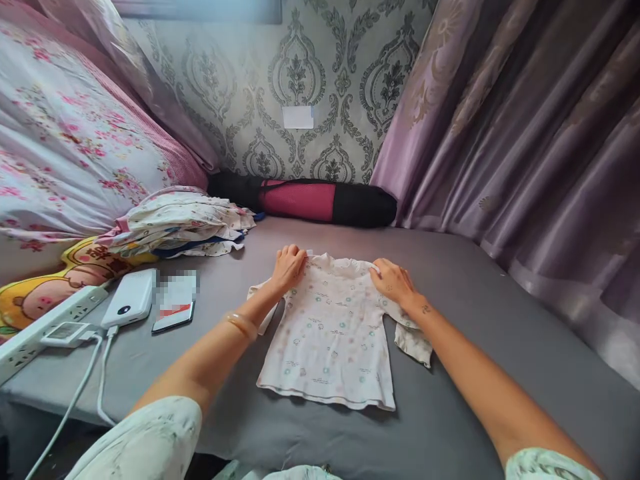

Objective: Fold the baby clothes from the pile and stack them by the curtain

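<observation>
A small white long-sleeved shirt (333, 333) with a faint printed pattern lies spread on the grey sheet, its collar away from me and its hem towards me. At the shirt's left shoulder, my left hand (289, 267) is closed on the fabric. My right hand (393, 280) pinches the opposite shoulder beside the collar. The left sleeve is partly covered by my forearm, and the right sleeve is bent downward with its cuff (414, 347) showing past my wrist.
A pile of folded clothes (185, 217) lies at the back left. Nearer are a yellow cartoon cushion (55, 283), a power strip (55, 327), a white power bank (131, 299) with cables and a phone (175, 303). A black and pink bag (300, 200) rests along the wall; curtains (500, 120) hang at right.
</observation>
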The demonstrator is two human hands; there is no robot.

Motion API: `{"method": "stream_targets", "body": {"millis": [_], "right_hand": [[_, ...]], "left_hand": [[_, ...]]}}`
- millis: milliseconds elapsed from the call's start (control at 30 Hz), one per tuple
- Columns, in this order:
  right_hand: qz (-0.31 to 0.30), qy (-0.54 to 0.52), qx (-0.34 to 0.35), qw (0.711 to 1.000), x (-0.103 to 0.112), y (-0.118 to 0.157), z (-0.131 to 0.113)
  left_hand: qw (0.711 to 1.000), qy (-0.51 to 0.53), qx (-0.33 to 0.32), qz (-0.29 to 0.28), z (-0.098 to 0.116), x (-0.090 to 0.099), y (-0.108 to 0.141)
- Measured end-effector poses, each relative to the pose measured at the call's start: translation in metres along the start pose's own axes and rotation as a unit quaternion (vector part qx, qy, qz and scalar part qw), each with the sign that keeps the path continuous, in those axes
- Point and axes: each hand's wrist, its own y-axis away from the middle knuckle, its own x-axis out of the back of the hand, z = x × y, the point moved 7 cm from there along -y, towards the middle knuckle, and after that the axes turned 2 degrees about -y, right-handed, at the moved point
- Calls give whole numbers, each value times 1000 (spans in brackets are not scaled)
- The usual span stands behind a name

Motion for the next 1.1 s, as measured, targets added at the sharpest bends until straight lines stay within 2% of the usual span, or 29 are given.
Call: {"method": "stream_targets", "body": {"millis": [167,433,800,1100], "right_hand": [[-8,53,-3,999,-26,-1,10],[-49,81,-6,996,-51,-20,25],[-88,70,-19,993,-68,-61,39],[-95,57,-20,994,-79,-87,48]], "left_hand": [[1000,-12,-17,10,0,-22,-3],[999,-25,-14,-21,-5,-46,-21],[999,-31,-7,-30,-20,-73,-58],[998,-19,30,-59,-25,-85,-86]]}}
